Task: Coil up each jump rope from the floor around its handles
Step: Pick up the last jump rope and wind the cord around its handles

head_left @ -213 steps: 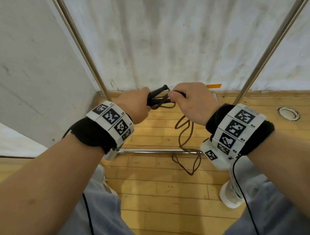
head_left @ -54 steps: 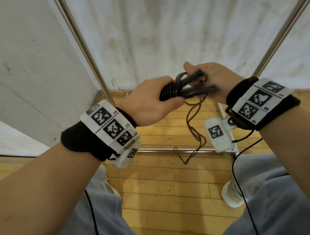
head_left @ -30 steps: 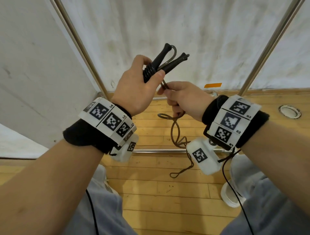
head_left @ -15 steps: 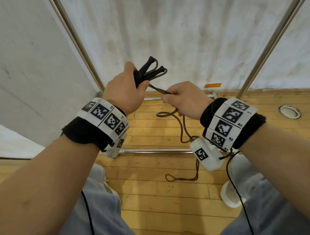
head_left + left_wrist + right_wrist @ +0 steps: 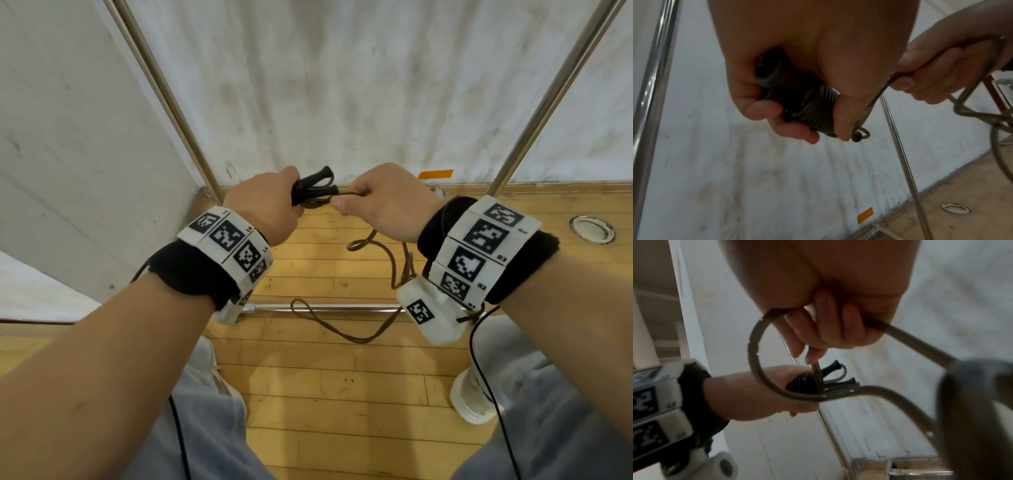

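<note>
While the left hand (image 5: 270, 209) clenches the paired handles (image 5: 313, 190) with their first coils and the right hand (image 5: 383, 202) pinches the cord (image 5: 346, 194) taut beside them, slack trailing to the floor (image 5: 325, 383) could, I judge, kink or snag the metal bar (image 5: 325, 308), loosening the wraps.

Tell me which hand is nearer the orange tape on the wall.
Right. The right hand pinches the rope just left of and below the orange tape. The left hand grips the handles farther left, beyond the right hand.
</note>
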